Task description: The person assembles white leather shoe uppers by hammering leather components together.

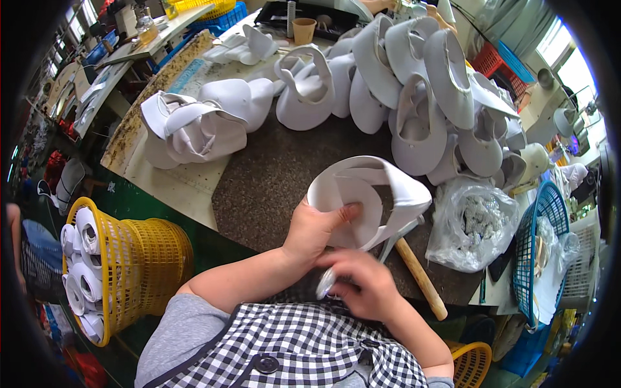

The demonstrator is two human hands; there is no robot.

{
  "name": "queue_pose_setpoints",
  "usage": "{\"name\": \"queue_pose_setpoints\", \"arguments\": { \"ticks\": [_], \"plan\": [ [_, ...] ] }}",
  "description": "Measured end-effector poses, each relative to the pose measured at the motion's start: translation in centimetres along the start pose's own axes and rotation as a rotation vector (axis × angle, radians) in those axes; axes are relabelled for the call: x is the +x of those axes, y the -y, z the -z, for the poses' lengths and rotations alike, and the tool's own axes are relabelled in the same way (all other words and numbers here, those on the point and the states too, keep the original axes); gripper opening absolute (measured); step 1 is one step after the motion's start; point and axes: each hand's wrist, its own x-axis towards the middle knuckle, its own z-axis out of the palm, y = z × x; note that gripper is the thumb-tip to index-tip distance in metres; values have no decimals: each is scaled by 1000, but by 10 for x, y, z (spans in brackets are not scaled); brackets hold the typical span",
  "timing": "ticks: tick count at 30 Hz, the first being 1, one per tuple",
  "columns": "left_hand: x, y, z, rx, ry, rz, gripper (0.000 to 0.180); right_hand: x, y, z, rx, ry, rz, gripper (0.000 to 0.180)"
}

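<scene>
My left hand (309,234) grips a white shoe upper (404,187), its thumb pressed on the inner face and the opening turned up toward me. Just below it, my right hand (362,284) is curled, somewhat smeared by motion. A small shiny whitish piece (326,283) sticks out of its fingers; its kind is too blurred to tell. A hammer with a wooden handle (420,278) lies beside the right hand, its head partly hidden by the upper. To the right of it rests a clear plastic bag (475,223) with many small silvery bits inside.
White uppers (420,129) crowd the back of the dark work surface (259,187); more (194,129) lie at left. Yellow baskets (139,265) with white rolls stand on the left. A blue basket (543,252) is at the right, near a sewing machine (550,110). Behind is a brown cup (303,30).
</scene>
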Motion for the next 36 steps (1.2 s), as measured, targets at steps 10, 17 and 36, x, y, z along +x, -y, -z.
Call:
{"name": "queue_pose_setpoints", "arguments": {
  "ticks": [10, 17, 36],
  "plan": [
    [-11, 12, -1, 62, 103, 294, 36, -26, -36, 38, 698, -512, -528, 22],
    [-24, -10, -18, 124, 182, 322, 36, -27, -24, 52, 725, -520, -511, 21],
    [-34, -12, -31, 214, 319, 254, 26, -29, -10, 58, 693, -553, -409, 17]
  ]
}}
